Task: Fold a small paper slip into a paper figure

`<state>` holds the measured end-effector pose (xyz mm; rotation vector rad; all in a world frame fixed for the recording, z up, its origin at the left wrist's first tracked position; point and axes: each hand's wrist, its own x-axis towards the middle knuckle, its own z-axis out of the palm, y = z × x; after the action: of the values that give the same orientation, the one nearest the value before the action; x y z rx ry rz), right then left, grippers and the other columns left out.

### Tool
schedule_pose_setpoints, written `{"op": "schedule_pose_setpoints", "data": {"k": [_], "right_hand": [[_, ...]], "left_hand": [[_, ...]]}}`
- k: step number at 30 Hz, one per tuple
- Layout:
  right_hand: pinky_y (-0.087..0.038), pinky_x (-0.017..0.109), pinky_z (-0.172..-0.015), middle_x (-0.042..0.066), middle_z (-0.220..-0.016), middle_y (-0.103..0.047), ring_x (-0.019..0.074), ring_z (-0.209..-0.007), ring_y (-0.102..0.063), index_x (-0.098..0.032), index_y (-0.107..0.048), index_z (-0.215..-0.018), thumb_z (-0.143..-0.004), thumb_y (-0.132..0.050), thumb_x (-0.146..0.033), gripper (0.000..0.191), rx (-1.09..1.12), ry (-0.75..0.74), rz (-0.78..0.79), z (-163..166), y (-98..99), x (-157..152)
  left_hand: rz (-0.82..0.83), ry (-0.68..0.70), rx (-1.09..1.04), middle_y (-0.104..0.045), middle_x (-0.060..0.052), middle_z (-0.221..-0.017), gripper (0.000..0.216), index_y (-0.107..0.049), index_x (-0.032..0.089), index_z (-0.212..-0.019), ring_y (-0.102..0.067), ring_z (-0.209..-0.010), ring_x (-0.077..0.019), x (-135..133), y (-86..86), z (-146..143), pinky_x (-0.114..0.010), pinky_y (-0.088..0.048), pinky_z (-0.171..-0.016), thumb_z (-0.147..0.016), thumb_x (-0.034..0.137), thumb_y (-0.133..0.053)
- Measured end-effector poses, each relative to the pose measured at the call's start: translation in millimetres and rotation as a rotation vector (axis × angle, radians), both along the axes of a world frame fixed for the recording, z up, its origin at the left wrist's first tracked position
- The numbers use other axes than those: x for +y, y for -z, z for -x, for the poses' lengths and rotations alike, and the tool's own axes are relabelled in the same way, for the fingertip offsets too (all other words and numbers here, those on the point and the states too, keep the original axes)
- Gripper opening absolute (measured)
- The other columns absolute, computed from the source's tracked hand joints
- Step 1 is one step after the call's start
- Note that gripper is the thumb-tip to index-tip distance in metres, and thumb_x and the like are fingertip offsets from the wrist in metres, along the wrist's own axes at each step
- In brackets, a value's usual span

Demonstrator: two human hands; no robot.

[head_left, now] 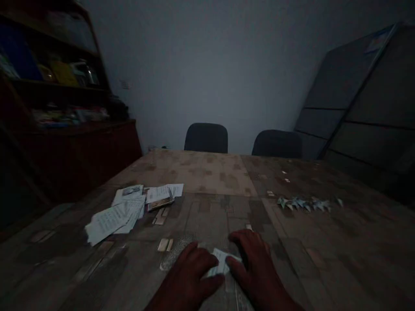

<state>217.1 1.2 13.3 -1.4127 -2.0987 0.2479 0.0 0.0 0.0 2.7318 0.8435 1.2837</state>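
A small piece of pale printed paper [221, 258], which looks folded, lies on the table near its front edge, between my hands. My left hand [197, 273] holds its left side, the thumb and curled fingers at the edge. On the other side, my right hand [256, 264] has its thumb pressed onto the paper's right edge, while the bent fingers reach beyond it to the tabletop. Part of the paper is hidden under my fingers. To the right stands a row of small folded paper shapes [304, 204], pale and pointed.
Loose printed sheets [108, 222] and a small stack of papers [159, 196] lie on the left of the patterned table [207, 172]. Two dark chairs [206, 137] stand at the far edge. A reddish cabinet [74, 142] is at left, grey panels [327, 86] at right. The light is dim.
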Motion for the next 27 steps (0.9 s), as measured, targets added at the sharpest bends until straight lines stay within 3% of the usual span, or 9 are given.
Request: {"op": "schedule_pose_setpoints", "data": {"k": [4, 11, 18, 23, 27], "right_hand": [[-0.041, 0.055, -0.100, 0.012, -0.138, -0.051, 0.0361, -0.127, -0.047, -0.026, -0.045, -0.136, -0.081, -0.066, -0.019, 0.059, -0.050, 0.044, -0.034, -2, 11.1, -4], [-0.043, 0.052, -0.103, 0.011, -0.146, -0.046, 0.0340, -0.134, -0.043, -0.024, -0.045, -0.141, -0.084, -0.057, -0.014, 0.060, -0.050, 0.102, 0.023, -20, 19.6, 1], [-0.040, 0.056, -0.104, 0.012, -0.145, -0.047, 0.0330, -0.133, -0.043, -0.023, -0.046, -0.141, -0.089, -0.051, -0.017, 0.052, 0.002, 0.077, 0.065, -41, 19.0, -6], [-0.040, 0.054, -0.101, 0.009, -0.131, -0.057, 0.0307, -0.123, -0.050, -0.025, -0.057, -0.127, -0.092, -0.049, -0.018, 0.036, 0.084, 0.013, 0.074, -38, 8.1, -6], [-0.041, 0.047, -0.098, 0.006, -0.122, -0.060, 0.0272, -0.118, -0.051, -0.026, -0.060, -0.116, -0.097, -0.049, -0.022, 0.022, 0.182, -0.047, 0.114, -21, -8.2, -4]], "left_hand": [[0.030, -0.007, 0.044, -0.067, 0.000, -0.100, 0.024, -0.063, 0.031, -0.108, -0.062, -0.091, -0.0154, 2, 3.0, 4, -0.049, -0.036, -0.104, -0.105, 0.025, -0.040], [0.033, 0.042, 0.179, -0.067, -0.005, -0.121, 0.034, -0.057, 0.035, -0.123, -0.062, -0.110, -0.0213, 3, 1.6, 26, -0.053, -0.040, -0.106, -0.097, 0.013, -0.051], [-0.131, -0.033, 0.198, -0.071, 0.001, -0.121, 0.035, -0.056, 0.039, -0.127, -0.062, -0.116, -0.0195, -8, 0.4, 54, -0.043, -0.039, -0.111, -0.099, 0.018, -0.051], [0.046, -0.050, 0.174, -0.070, -0.003, -0.125, 0.031, -0.057, 0.034, -0.125, -0.060, -0.120, -0.0224, -16, -17.7, 62, -0.046, -0.038, -0.111, -0.101, 0.022, -0.042], [0.187, -0.066, 0.116, -0.070, -0.005, -0.119, 0.029, -0.059, 0.029, -0.118, -0.063, -0.112, -0.0220, -11, -36.5, 52, -0.034, -0.052, -0.095, -0.094, 0.014, -0.053]]}}
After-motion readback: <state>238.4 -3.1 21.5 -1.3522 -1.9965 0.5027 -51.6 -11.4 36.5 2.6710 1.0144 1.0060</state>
